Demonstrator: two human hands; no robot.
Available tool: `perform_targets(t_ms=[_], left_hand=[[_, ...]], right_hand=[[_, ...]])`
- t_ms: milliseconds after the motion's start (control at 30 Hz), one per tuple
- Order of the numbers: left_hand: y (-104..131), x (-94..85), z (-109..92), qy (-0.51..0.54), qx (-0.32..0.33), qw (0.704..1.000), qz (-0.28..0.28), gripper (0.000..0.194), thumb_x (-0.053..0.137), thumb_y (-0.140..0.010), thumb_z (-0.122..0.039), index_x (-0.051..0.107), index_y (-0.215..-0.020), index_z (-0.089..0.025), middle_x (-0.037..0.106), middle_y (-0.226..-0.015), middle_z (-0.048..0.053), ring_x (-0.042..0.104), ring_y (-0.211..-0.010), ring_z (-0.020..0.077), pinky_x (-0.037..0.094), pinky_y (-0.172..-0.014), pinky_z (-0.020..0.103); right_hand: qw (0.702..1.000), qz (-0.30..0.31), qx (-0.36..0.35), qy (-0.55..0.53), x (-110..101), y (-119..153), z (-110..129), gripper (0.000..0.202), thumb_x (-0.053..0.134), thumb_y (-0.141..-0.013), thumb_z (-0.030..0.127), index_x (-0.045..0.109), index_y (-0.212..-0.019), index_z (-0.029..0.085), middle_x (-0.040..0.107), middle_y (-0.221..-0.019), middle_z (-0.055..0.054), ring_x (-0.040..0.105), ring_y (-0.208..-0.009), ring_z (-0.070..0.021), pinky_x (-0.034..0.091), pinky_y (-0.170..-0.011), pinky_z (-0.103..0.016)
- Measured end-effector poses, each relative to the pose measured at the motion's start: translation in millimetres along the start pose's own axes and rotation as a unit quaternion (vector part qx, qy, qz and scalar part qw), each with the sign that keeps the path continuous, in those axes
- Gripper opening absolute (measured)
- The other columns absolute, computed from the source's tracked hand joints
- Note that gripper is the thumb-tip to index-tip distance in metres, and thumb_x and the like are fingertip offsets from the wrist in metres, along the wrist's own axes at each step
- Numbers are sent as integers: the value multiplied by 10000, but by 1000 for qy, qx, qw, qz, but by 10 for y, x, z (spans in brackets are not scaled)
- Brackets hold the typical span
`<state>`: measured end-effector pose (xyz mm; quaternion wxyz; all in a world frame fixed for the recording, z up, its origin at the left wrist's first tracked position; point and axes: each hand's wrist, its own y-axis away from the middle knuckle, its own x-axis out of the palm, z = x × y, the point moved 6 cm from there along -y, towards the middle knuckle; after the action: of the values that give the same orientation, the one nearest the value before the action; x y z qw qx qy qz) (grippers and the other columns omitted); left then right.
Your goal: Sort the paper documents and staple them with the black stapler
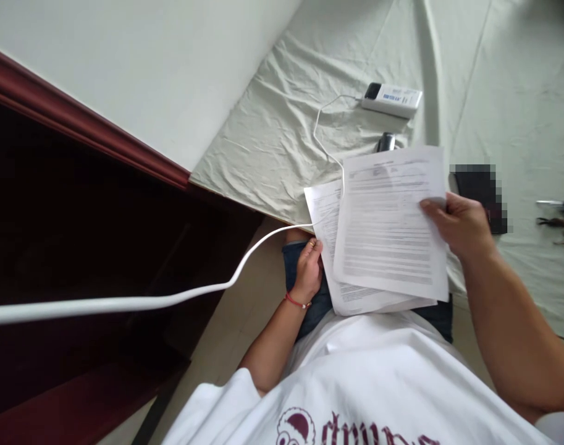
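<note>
My right hand [467,224] pinches the right edge of a printed sheet of paper [390,225], thumb on top. Under that sheet, and shifted to the left, lie more printed pages [327,213]. At their left edge my left hand [309,267] is closed on them, with a red string bracelet at the wrist. The papers are held above my lap at the edge of the cloth-covered surface. Small print fills the pages but is too blurred to read.
A white power bank [393,101] rests on the pale green cloth [272,117], with a white cable [193,295] crossing to the left. Behind the papers is a small dark object [386,142]. A blurred-out black item [479,194] and keys [562,216] lie to the right. Dark red wooden furniture [87,145] stands left.
</note>
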<state>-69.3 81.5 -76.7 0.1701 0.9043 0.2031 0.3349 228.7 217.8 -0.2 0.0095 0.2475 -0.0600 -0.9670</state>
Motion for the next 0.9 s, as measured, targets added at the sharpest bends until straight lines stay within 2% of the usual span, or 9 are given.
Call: perform_targets(t_ms=[67,133,233,333,400,567,700,800,900], left_hand=[[-1,14,-4,-3,0,1000,0,403,909,-715,-483,684,-879,-191,788,-956,35,733,-1074,250,534,-1039,392],[-1,26,-8,-9,3,1000,0,415,908,-716,-494,687,-893,-191,790,-970,40,727,-1094,258,525,-1057,408],[10,19,-19,-37,24,999,-6,418,862,-772,-546,716,-944,-194,793,-1065,54,708,-1158,261,503,-1092,411],[47,-2,-54,-81,54,995,-24,480,758,-859,-641,752,-1053,-202,780,-1195,64,682,-1227,247,473,-1131,384],[78,29,-74,-97,51,994,-13,522,716,-886,-672,750,-1093,-195,780,-1214,75,684,-1230,251,480,-1127,386],[132,179,-90,-61,-8,998,27,555,864,-799,-559,728,-1177,-176,788,-1209,111,725,-1180,290,515,-1105,444],[166,257,11,-30,-94,994,51,600,934,-722,-511,761,-1162,-141,787,-1212,156,723,-1205,344,509,-1136,509],[185,264,80,-12,-137,989,63,594,952,-700,-494,777,-1142,-137,789,-1206,163,715,-1226,364,493,-1164,542],[168,227,103,-13,-137,989,56,590,965,-683,-477,787,-1129,-135,793,-1191,163,726,-1203,371,481,-1176,567]], right_hand=[[999,21,35,-26,-8,49,-13,336,774,-819,540,746,-940,228,689,-799,2,577,-652,-154,463,-592,-300],[998,51,42,-20,41,82,39,327,776,-811,534,746,-903,222,688,-775,2,578,-658,-158,466,-598,-300],[996,79,14,31,160,91,176,307,730,-839,532,719,-842,225,671,-735,0,569,-669,-171,454,-590,-299],[990,78,-12,117,272,82,300,305,682,-857,521,670,-755,234,616,-664,1,534,-644,-176,404,-557,-298],[984,87,-19,152,348,91,365,305,649,-869,513,653,-733,240,581,-632,5,511,-624,-175,377,-552,-303],[978,112,-51,169,471,172,503,322,623,-878,502,604,-673,255,483,-563,25,453,-576,-163,359,-559,-307],[979,106,-61,160,467,209,525,348,619,-894,519,601,-667,256,458,-565,30,430,-576,-156,360,-559,-305],[977,108,-85,165,483,179,529,354,610,-909,532,626,-682,261,502,-601,10,483,-639,-181,423,-623,-324],[968,75,-146,192,521,113,565,319,629,-890,531,661,-716,266,642,-760,-55,569,-891,-276,507,-823,-405]])
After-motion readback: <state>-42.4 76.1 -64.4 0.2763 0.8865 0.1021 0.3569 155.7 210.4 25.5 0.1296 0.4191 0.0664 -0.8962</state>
